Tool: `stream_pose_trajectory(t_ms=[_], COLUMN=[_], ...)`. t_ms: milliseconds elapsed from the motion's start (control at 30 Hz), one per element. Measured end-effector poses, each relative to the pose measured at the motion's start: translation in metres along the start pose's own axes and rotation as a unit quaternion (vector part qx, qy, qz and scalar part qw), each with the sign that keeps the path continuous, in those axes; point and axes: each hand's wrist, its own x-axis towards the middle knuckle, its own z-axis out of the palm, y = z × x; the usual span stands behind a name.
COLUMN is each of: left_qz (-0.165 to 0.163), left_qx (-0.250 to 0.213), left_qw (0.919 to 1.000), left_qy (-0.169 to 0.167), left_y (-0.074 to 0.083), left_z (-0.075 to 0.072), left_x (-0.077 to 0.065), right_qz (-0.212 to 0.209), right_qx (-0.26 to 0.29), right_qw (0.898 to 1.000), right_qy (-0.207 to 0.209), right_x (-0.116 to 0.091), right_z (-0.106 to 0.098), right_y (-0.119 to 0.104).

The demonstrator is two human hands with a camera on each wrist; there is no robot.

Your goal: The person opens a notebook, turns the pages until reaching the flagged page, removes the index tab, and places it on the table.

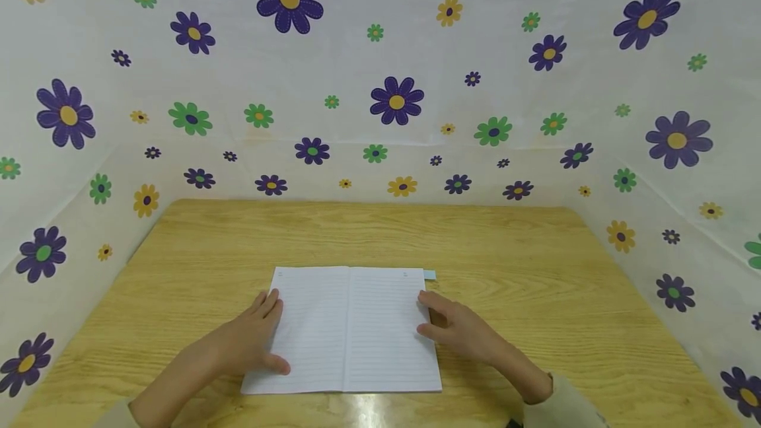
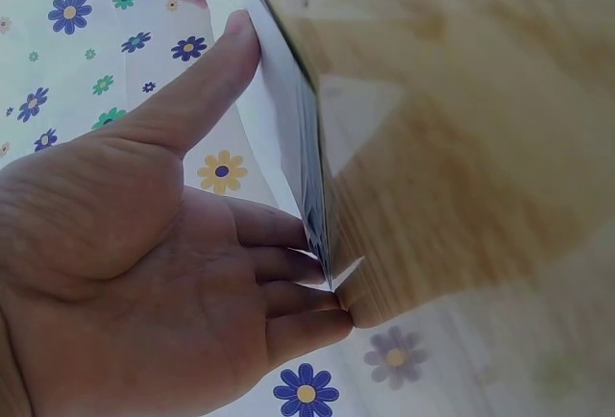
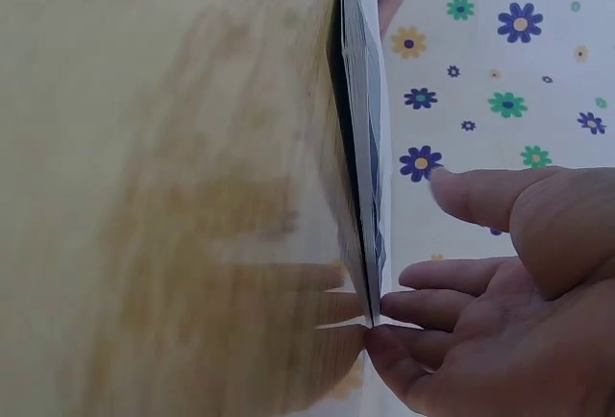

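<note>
Got lined notebook (image 1: 386, 355) open on counter (image 1: 380, 236), between left hand (image 1: 246, 342) and right hand (image 1: 466, 335), spine (image 1: 347, 329) running near-to-far. See left fingers nearly straight at notebook's left edge, thumb spread over page, lapping further in; right fingers loosely bent at right edge, thumb apart, pinching nothing.

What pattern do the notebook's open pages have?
The pages are white with thin lines across, clearest in the head view.

Notebook (image 1: 386, 342): spread on the table (image 1: 505, 249), before me. My left hand (image 1: 246, 343): overlapping its left edge. My right hand (image 1: 464, 332): at its right edge. Tab (image 1: 430, 275): jutting right from the notebook, beyond that hand. Cloth (image 1: 333, 58): behind the table, also left and right.
</note>
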Motion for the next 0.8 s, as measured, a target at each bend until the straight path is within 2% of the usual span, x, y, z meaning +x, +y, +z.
stream_pose_trajectory(t_ms=[167,267,367,667,800], left_qz=[-0.002,-0.002,-0.002,-0.001,-0.005], left_qx=[-0.005,-0.007,-0.008,-0.003,-0.004], left_qw=[1.0,1.0,1.0,1.0,1.0], left_qy=[0.0,-0.001,-0.003,-0.003,-0.005], left_y=[-0.001,-0.001,-0.001,-0.001,-0.001], left_z=[0.001,0.002,0.002,0.001,0.001], left_x=[0.0,0.0,0.001,0.001,0.001], right_qz=[-0.024,-0.033,-0.032,-0.048,-0.069], right_qx=[-0.08,-0.134,-0.164,-0.199,-0.207], right_qw=[0.996,0.99,0.986,0.979,0.976], right_qy=[-0.019,-0.02,-0.018,-0.022,-0.002], right_x=[0.0,-0.001,-0.002,-0.002,-0.002], right_z=[0.003,0.005,0.007,0.011,0.013], right_y=[0.002,0.001,-0.002,-0.007,-0.008])
